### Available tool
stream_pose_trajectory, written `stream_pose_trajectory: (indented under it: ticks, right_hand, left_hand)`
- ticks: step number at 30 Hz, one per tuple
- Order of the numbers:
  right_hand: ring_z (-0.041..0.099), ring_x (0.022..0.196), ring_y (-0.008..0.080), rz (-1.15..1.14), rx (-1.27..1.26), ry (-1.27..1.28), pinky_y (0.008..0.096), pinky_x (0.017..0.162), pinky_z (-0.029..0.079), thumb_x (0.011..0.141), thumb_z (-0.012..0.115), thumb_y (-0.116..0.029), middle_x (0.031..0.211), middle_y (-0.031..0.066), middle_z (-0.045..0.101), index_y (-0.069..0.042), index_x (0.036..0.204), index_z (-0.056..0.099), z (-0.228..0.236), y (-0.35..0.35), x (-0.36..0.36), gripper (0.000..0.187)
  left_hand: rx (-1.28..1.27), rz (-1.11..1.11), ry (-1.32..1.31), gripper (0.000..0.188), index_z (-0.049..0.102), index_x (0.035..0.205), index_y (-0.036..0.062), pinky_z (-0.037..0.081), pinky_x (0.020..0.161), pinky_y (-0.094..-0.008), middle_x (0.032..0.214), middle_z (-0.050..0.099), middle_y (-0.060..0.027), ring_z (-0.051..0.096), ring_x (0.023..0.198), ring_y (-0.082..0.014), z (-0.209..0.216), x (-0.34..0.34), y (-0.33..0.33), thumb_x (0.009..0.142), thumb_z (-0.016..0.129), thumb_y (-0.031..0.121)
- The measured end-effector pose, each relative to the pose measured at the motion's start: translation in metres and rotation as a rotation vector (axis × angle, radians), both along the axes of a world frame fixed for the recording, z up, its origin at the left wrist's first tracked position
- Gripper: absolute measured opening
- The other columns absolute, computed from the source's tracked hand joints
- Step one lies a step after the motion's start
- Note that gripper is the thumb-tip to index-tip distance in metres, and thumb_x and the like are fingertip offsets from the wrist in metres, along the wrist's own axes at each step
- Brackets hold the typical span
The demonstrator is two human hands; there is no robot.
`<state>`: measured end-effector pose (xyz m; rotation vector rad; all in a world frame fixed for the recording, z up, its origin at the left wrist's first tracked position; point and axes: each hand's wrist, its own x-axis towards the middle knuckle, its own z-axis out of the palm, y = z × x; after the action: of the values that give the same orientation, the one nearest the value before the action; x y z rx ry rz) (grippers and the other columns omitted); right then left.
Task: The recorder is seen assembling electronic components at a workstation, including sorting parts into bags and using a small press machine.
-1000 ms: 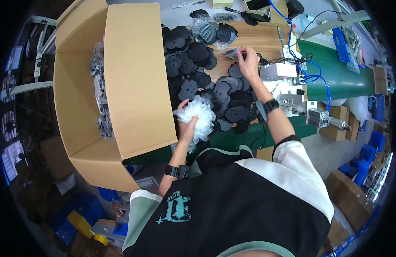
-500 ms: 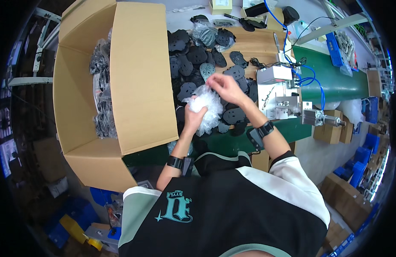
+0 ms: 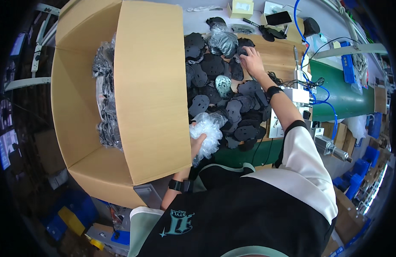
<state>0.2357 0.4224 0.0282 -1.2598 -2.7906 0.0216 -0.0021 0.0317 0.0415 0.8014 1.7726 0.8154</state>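
gripping a crumpled clear plastic bag, the left hand has its fingers curled shut round the lower part of it, low at the near edge of the table, right beside the flap of a large open cardboard box. right hand: stretched to the far side of the table, fingers bent down on a black flat part at the far end of the heap; whether they have closed on it cannot be told. heap of black flat parts: spread over the table between the two hands, overlapping, one silver-grey part lying among them. bagged bundle of parts in clear film: at the far end, just left of the right hand. inside the cardboard box: more bagged dark parts stacked along its wall. green conveyor belt: right of the table, with blue hoses running across. both wrists carry a black band.
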Motion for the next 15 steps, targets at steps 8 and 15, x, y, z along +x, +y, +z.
stream_pose_trajectory:
  ticks: [8,15]
  right_hand:
    - [0.065,0.086,0.0368,-0.365,-0.425,0.911,0.0415,0.076,0.051,0.086,0.056,-0.009,0.097,0.0209,0.066,0.0,0.102,0.053,0.034,0.004,-0.049,0.019]
    - [0.043,0.128,0.0463,-0.127,-0.141,0.395,0.052,0.108,0.037,0.085,0.068,-0.045,0.147,0.0193,0.043,-0.025,0.146,0.045,0.013,0.069,-0.122,0.069]
  left_hand:
    - [0.017,0.115,-0.218,0.06,0.054,0.134,0.0034,0.042,0.1,-0.0384,0.124,0.062,-0.0148,0.057,0.114,-0.0284,-0.003,0.015,0.009,0.081,0.07,0.028]
    - [0.013,0.083,-0.337,0.052,0.053,0.128,-0.0001,0.05,0.088,-0.0334,0.11,0.065,-0.0095,0.061,0.101,-0.0177,0.01,0.022,0.018,0.077,0.068,0.004]
